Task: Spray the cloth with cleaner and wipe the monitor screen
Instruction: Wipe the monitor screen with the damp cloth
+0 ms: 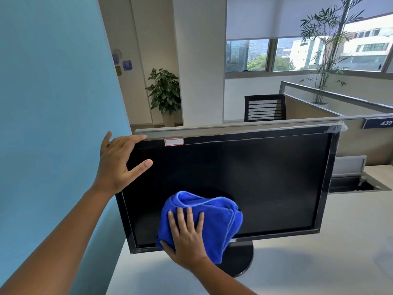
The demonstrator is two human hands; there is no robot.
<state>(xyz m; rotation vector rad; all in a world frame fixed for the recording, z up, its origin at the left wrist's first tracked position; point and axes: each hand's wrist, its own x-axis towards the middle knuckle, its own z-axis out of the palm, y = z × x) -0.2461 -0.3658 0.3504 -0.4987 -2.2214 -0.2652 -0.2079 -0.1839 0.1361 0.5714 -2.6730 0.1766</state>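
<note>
A black monitor [255, 177] stands on a round black base on the white desk, its screen dark and facing me. My left hand [119, 160] grips the monitor's top left corner, fingers over the top edge and thumb on the screen. My right hand [187, 237] presses a bunched blue cloth [214, 213] flat against the lower left part of the screen, fingers spread on the cloth. No cleaner bottle is in view.
A blue wall [53, 124] rises close on the left. The white desk [319, 262] extends to the right, with an open cable tray [357, 184] behind. A partition [297, 122] runs behind the monitor; beyond it are a black chair [264, 107] and potted plants.
</note>
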